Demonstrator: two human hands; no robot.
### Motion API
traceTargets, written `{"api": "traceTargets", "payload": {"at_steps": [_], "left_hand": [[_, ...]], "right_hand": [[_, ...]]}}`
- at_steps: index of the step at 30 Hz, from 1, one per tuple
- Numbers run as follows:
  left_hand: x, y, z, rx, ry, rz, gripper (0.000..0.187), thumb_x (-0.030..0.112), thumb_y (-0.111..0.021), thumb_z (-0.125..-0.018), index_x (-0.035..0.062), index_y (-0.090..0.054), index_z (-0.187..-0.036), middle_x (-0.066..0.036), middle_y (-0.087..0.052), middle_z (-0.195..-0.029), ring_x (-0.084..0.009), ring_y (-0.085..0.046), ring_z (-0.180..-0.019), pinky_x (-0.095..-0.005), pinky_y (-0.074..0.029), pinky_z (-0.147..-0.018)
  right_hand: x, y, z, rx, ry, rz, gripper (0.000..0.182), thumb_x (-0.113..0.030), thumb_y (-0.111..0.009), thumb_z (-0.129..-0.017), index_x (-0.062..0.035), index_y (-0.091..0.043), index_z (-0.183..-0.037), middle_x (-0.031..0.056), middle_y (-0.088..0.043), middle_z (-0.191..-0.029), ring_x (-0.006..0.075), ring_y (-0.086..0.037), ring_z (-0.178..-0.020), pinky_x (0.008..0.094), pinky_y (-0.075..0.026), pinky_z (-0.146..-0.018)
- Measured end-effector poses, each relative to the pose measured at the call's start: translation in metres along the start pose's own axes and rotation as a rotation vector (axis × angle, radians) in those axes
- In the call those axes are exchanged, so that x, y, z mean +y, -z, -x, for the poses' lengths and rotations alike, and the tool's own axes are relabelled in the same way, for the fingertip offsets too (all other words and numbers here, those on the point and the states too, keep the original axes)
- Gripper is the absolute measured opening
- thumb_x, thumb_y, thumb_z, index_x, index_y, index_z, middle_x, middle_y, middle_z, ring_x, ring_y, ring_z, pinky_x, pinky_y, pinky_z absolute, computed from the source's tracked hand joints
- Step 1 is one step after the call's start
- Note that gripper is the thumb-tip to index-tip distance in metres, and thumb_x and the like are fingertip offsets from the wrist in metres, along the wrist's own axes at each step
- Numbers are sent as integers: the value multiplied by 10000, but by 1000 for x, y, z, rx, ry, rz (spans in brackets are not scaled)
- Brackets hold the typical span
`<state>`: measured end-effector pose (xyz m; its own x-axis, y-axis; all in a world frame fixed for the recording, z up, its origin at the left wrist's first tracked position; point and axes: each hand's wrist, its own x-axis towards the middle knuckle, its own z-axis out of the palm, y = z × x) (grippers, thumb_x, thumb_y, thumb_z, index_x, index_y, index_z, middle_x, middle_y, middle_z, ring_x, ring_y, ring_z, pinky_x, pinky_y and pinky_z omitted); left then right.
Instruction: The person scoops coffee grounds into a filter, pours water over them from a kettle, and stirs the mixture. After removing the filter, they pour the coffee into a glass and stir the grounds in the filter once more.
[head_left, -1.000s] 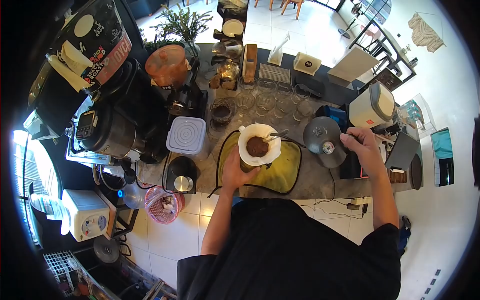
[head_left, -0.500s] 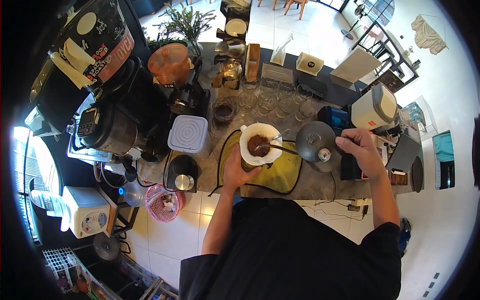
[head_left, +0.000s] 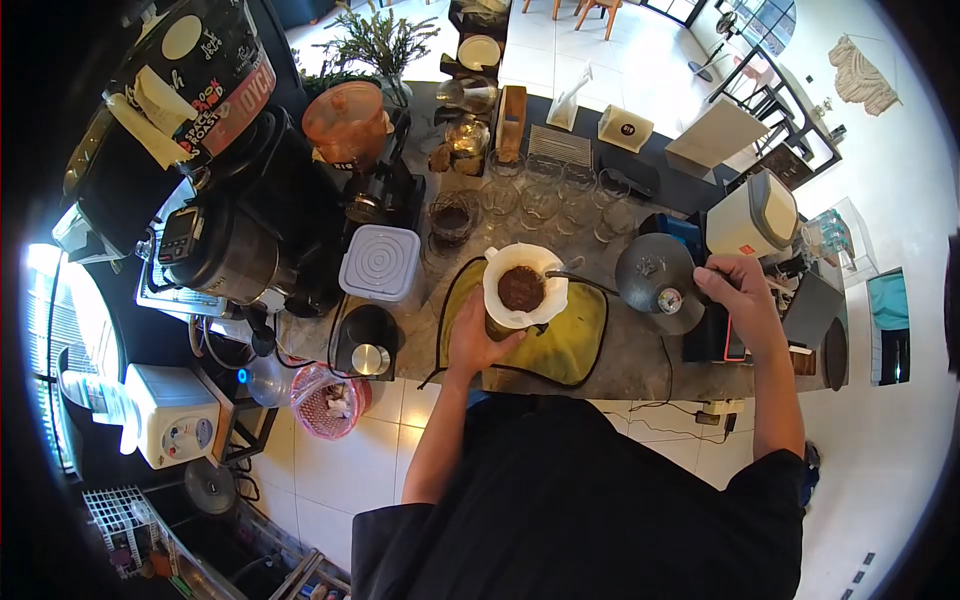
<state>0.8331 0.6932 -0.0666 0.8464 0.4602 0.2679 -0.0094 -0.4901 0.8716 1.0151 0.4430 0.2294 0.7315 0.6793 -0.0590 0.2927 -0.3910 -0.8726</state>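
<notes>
A white coffee dripper (head_left: 556, 303) lined with a paper filter holds wet brown coffee grounds (head_left: 521, 289). My left hand (head_left: 479, 337) wraps round the vessel beneath the dripper, most of which is hidden by dripper and fingers. Under them lies a yellow-green cloth (head_left: 572, 350) with black edging. To the right, my right hand (head_left: 740, 292) grips the handle of a dark gooseneck kettle (head_left: 650, 270) with a round thermometer in its lid. The spout tip is at the dripper's right rim, and no stream of water shows.
Several clear glasses (head_left: 540, 203) stand behind the dripper. A lidded plastic container (head_left: 380, 262) and a dark scale-like device (head_left: 364, 340) are to the left, near a large grinder (head_left: 230, 250). A white bin-like box (head_left: 752, 215) stands right of the kettle.
The kettle has moved right with my right hand, drawing its spout from over the grounds back to the dripper's rim. My left hand keeps its hold.
</notes>
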Motion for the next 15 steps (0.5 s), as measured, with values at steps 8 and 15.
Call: {"api": "traceTargets", "payload": {"at_steps": [8, 15], "left_hand": [[-14, -7, 3, 27, -29, -63, 933, 352, -904, -702, -11, -462, -1439, -258, -572, -1379, -450, -533, -1299, -504, -437, -1094], [-13, -6, 2, 21, -19, -52, 923, 349, -905, -702, -10, -468, -1431, -260, -570, -1379, -446, -530, -1303, -502, -435, -1094]], "right_hand": [[-9, -2, -2, -36, 4, -13, 337, -182, -698, -978, 6, -556, -739, -84, -410, -699, 16, -355, -666, 241, -265, -586], [-3, 4, 4, 23, -14, -16, 253, -163, -727, -961, 18, -606, -832, -71, -504, -738, 18, -431, -697, 218, -331, -615]]}}
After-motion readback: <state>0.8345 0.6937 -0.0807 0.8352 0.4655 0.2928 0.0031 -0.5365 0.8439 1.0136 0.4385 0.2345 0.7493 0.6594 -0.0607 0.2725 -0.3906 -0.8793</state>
